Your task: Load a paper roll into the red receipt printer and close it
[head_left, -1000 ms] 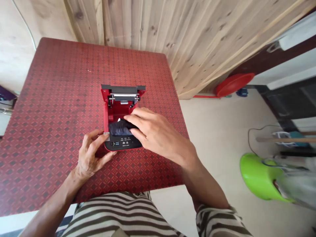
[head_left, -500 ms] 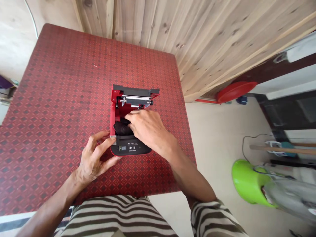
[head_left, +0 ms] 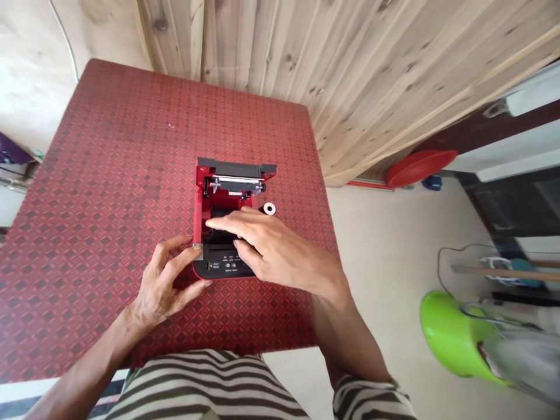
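A small red and black printer [head_left: 231,265] stands on the table with its lid [head_left: 238,169] raised. My left hand [head_left: 166,280] grips its front left corner, fingers on the side and thumb under the front edge. My right hand [head_left: 271,248] reaches over the open compartment. Its index finger points to the compartment's left wall, and its thumb lies near the front panel. From behind this hand sticks out a black roll [head_left: 269,208] with a white ring-shaped end. Most of the roll is hidden under the palm, as are the other fingers. Black material also shows inside the compartment.
The printer rests on a table [head_left: 131,146] with a red patterned cover. A wooden plank wall [head_left: 271,46] runs along its far side. On the floor to the right are a green plastic tub [head_left: 450,332], a red basin [head_left: 420,166] and a cable.
My right hand has turned and shifted over the compartment. The black bundle that showed at its fingertips is largely covered, and a white roll end appears behind the hand. My left hand keeps its grip.
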`<act>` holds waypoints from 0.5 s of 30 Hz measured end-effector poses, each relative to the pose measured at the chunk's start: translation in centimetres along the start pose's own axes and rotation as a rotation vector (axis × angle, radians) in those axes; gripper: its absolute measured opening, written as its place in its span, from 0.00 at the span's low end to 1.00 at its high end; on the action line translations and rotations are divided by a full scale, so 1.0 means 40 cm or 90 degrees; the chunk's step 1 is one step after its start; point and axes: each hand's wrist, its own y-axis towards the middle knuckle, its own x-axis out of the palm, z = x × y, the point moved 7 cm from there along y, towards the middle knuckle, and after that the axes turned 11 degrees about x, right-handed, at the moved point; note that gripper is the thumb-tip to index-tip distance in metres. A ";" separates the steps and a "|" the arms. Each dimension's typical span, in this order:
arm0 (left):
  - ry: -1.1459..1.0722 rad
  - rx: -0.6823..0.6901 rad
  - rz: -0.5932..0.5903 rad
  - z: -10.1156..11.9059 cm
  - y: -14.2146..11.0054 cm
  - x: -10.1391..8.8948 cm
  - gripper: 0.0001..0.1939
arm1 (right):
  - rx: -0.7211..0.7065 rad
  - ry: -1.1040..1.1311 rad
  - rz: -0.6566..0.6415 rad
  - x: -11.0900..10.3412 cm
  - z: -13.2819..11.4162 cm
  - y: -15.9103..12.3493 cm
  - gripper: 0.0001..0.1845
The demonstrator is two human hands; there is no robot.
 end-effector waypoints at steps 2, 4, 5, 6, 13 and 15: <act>-0.010 -0.017 -0.021 0.003 0.007 -0.015 0.32 | -0.018 0.044 0.027 -0.005 0.001 -0.025 0.24; -0.037 -0.042 -0.036 -0.002 0.028 -0.037 0.33 | -0.017 0.070 0.073 -0.005 0.007 -0.047 0.18; -0.049 -0.047 -0.034 -0.007 0.048 -0.051 0.33 | -0.016 0.079 0.098 -0.003 0.009 -0.057 0.15; -0.052 -0.046 -0.030 -0.015 0.074 -0.065 0.34 | -0.014 0.083 0.121 0.000 0.009 -0.066 0.13; 0.042 0.074 -0.054 -0.092 0.316 -0.060 0.40 | 0.015 -0.079 0.247 0.023 -0.029 -0.130 0.09; 0.004 0.091 -0.093 -0.091 0.329 -0.031 0.39 | 0.016 -0.146 0.281 0.028 -0.044 -0.146 0.11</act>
